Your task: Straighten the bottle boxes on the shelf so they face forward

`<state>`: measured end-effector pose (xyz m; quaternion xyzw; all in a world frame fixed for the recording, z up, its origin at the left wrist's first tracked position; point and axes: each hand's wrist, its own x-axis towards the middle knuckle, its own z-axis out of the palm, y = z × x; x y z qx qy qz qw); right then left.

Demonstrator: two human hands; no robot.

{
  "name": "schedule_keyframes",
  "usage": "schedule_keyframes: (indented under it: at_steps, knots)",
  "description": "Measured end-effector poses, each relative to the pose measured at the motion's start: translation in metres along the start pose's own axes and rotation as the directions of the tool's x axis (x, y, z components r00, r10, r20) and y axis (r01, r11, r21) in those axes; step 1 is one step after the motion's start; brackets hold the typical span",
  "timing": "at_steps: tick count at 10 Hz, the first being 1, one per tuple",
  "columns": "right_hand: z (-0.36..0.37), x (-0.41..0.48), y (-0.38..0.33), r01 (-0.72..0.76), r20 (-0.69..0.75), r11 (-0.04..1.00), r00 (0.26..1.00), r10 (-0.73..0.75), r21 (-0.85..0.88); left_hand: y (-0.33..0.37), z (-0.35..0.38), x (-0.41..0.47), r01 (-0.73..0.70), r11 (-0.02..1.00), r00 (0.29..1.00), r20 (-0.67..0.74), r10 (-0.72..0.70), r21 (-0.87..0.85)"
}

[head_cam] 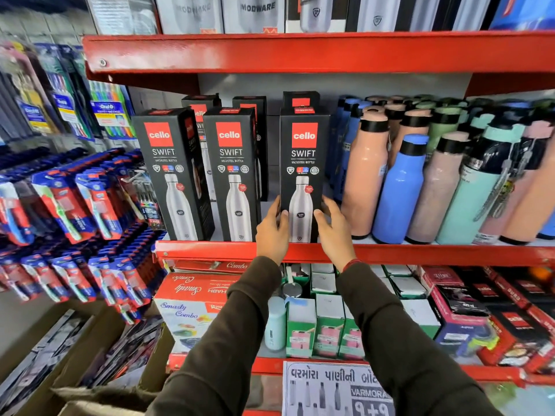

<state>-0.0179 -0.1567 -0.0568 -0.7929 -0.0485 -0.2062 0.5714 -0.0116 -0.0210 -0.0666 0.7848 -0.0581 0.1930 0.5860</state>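
Observation:
Three black Cello Swift bottle boxes stand in the front row on the red shelf (210, 250). The left box (168, 172) is turned a little, showing its right side. The middle box (232, 172) faces nearly forward. The right box (303, 163) faces forward. My left hand (271, 228) grips its lower left edge and my right hand (333, 229) grips its lower right edge, thumbs on the front face. More black boxes (249, 106) stand behind the front row, mostly hidden.
Loose bottles in peach, blue (399, 190) and mint crowd the shelf right of the boxes. Toothbrush packs (90, 199) hang at the left. The red shelf above (300, 52) overhangs. Below lie a Smarty Combo box (189, 307) and small green cartons (327, 328).

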Motion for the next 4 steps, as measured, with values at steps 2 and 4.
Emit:
schedule_keyframes:
  at_steps: [2,4]
  knots:
    - [0.001,0.000,-0.008,-0.038,0.003,0.998,0.999,0.038,-0.055,0.002,-0.002,0.003,0.023,0.999,1.000,0.011,-0.023,0.024]
    - [-0.010,0.005,-0.010,-0.078,0.074,0.996,0.994,0.075,0.037,0.004,-0.002,-0.002,-0.023,0.998,1.000,0.020,0.024,-0.058]
